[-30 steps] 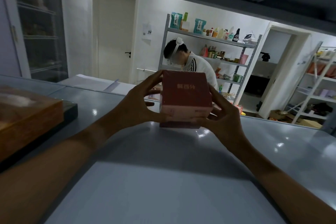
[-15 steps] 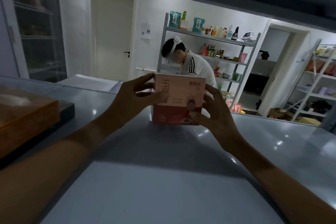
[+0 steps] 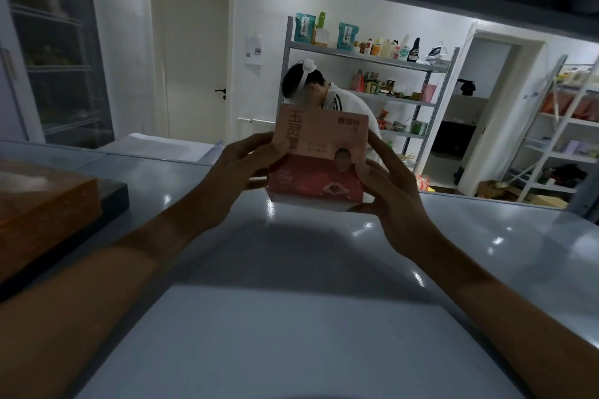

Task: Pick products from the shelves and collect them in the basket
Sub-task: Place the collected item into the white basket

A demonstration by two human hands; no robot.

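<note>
Pink-and-red product box (image 3: 319,159) sits grasped between both hands, held just above the grey bench (image 3: 291,269). Left hand (image 3: 236,172) curls round its left edge; right hand (image 3: 385,194) grasps its right side and lower corner. Behind, another person (image 3: 324,97) bends beside a metal shelf (image 3: 405,81) of goods.

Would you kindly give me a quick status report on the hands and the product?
Left hand and right hand both gripping the pink-and-red box. Box upright above the grey counter. No basket in view.
</note>
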